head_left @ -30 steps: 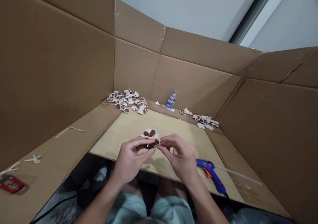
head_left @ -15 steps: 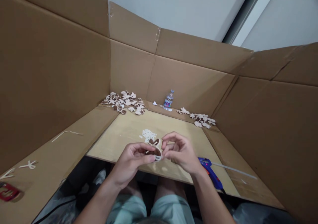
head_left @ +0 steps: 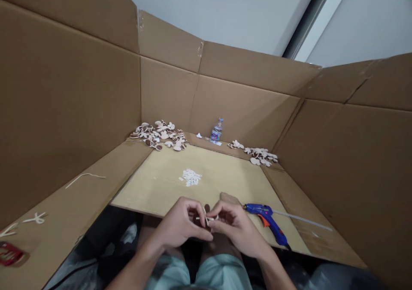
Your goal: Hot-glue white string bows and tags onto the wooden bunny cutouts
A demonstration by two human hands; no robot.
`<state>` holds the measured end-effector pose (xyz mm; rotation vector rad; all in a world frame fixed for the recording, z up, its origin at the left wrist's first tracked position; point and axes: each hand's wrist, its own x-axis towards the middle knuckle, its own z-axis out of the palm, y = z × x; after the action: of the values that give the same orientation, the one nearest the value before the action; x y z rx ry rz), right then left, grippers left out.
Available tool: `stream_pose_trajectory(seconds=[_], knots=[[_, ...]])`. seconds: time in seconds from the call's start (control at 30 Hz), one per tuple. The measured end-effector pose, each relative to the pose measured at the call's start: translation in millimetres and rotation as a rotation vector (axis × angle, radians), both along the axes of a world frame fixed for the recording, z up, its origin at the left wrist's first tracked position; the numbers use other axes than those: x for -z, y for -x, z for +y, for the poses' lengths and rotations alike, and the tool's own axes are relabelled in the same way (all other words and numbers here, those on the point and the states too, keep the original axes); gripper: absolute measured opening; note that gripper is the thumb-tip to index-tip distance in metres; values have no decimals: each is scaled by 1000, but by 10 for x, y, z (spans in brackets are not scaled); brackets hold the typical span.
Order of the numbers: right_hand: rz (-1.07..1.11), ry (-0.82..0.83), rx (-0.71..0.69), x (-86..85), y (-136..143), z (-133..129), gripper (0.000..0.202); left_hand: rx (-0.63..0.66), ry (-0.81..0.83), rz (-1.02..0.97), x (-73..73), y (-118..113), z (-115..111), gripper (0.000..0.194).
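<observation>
Currently left hand (head_left: 186, 222) fingers nearly closed, pinching brown-and-cream piece (head_left: 207, 218) at worktop's (head_left: 154, 178) near edge, mid-width; right hand (head_left: 237, 226) fingertips also closed on it, finer grip hidden. Glue gun (head_left: 268, 219) just beside right hand, toward near right corner. White tags (head_left: 192, 177) around worktop's middle. Farther out: piece piles at far left corner (head_left: 161, 134) and far right corner (head_left: 260, 156), upright bottle (head_left: 216, 131) beyond far edge.
</observation>
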<state>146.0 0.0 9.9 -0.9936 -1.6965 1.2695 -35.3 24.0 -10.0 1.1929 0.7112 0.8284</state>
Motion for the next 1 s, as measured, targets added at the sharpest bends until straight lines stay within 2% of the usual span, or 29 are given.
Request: stream_pose_trajectory(seconds=[0.17,0.27,0.33,0.37,0.47,0.53,0.57,0.63,0.73,0.87,1.0], knots=[[46,210,-31,191,-119,-23,24,90,34,48,158,-118,-25,37],[-50,271,-50,200,-284,-24,28,127,10,117,236,-126,4,46],[-165,228,-13,131,-490,-11,31,44,-92,205,245,-82,93,52],[-221,150,51,83,-619,-2,33,-36,-166,264,236,-50,166,49],[-344,-152,533,-33,-1030,14,57,-301,-334,434,181,68,510,18],[-509,-220,688,-23,-1255,3,74,-419,-362,514,150,147,826,18],[-598,-228,726,17,-1344,-10,75,-490,-377,568,140,186,1000,18],[-774,-203,754,161,-1478,-46,66,-622,-396,690,127,257,1354,20],[-1023,-84,763,445,-1605,-101,48,-709,-434,873,108,325,1847,26],[-1245,67,744,689,-1657,-115,34,-680,-518,1064,90,293,2326,30],[-1232,113,654,718,-1616,-44,25,-635,-597,1158,91,181,2577,34]])
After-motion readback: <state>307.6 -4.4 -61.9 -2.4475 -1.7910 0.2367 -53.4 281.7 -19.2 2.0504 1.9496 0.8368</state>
